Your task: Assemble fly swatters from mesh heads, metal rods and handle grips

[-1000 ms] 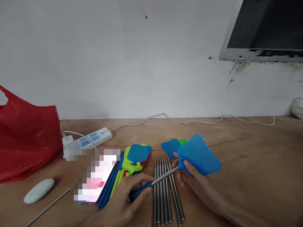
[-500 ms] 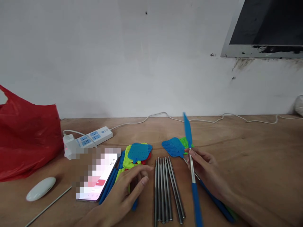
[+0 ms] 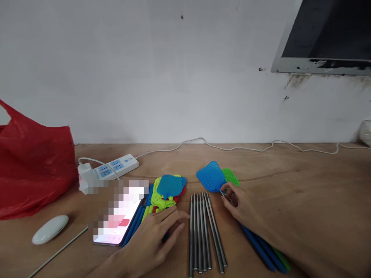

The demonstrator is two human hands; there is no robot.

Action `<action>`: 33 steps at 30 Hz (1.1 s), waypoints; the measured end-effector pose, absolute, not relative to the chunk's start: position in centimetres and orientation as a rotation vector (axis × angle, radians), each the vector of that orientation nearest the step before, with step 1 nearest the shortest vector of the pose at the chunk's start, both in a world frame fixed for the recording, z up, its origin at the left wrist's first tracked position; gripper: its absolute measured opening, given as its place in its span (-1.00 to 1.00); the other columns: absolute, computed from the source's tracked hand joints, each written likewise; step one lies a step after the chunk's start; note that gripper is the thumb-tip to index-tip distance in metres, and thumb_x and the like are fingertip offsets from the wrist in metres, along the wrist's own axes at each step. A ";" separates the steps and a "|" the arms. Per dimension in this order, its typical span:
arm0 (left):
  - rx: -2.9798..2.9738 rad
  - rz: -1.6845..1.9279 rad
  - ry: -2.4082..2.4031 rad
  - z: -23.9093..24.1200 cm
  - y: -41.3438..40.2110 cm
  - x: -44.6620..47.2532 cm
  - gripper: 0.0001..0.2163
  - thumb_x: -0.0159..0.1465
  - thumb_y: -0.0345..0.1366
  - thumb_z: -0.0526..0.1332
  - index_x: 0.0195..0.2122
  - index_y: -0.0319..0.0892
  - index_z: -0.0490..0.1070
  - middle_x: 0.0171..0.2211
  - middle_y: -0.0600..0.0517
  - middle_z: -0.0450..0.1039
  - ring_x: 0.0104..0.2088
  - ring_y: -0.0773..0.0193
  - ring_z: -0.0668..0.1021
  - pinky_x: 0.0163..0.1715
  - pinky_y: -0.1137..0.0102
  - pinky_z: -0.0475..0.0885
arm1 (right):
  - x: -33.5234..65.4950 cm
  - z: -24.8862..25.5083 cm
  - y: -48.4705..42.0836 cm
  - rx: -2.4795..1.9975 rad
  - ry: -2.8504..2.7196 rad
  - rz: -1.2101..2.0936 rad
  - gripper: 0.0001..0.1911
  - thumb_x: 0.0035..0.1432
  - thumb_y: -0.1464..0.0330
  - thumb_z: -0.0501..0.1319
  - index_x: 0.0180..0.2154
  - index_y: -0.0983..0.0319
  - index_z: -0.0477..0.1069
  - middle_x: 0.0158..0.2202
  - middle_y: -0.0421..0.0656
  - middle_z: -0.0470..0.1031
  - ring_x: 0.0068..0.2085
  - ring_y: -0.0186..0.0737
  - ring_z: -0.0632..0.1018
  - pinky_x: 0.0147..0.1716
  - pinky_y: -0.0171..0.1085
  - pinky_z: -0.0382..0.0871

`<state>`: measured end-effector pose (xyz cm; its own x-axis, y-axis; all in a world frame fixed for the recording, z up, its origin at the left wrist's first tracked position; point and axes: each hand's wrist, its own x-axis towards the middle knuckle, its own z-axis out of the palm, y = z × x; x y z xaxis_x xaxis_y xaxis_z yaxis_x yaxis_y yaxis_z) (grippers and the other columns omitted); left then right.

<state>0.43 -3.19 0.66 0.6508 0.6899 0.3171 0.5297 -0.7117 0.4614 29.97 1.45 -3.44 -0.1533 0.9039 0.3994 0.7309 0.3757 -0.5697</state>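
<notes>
My right hand [image 3: 239, 202] pinches the thin metal shaft of a blue fly swatter [image 3: 211, 177], just below its mesh head. That swatter lies on the table, overlapping a green fly swatter [image 3: 231, 177]; blue and green handles show under my right forearm. My left hand [image 3: 158, 235] holds nothing, its fingers loosely stretched and thumb apart, the index fingertip at the edge of a row of metal rods [image 3: 199, 231]. Behind and beside my left hand are loose swatter heads [image 3: 171, 186] in blue, yellow and red, with blue handle grips [image 3: 136, 224] partly covered.
A lit phone [image 3: 121, 220] lies left of the handle grips. Farther left are a white oval object [image 3: 50, 229], a power strip [image 3: 124, 166] with a plugged-in charger, and a red plastic bag [image 3: 37, 170]. A white cable [image 3: 232, 148] runs along the wall.
My right hand has lowered the blue fly swatter from a raised position onto the others at right. My left hand has barely moved.
</notes>
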 end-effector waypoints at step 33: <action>2.684 0.702 1.018 0.6 -3.0 0.7 -0.78 0.43 -0.40 -0.02 -0.06 -0.07 0.38 -0.22 0.00 0.50 -0.22 0.19 0.58 -0.24 0.34 0.47 | 31.3 -2.6 1.3 -1.808 -2.125 -0.393 -0.85 0.16 0.40 0.12 -0.18 0.18 0.28 -0.23 -0.04 0.50 -0.30 -0.02 0.54 -0.48 -0.22 0.09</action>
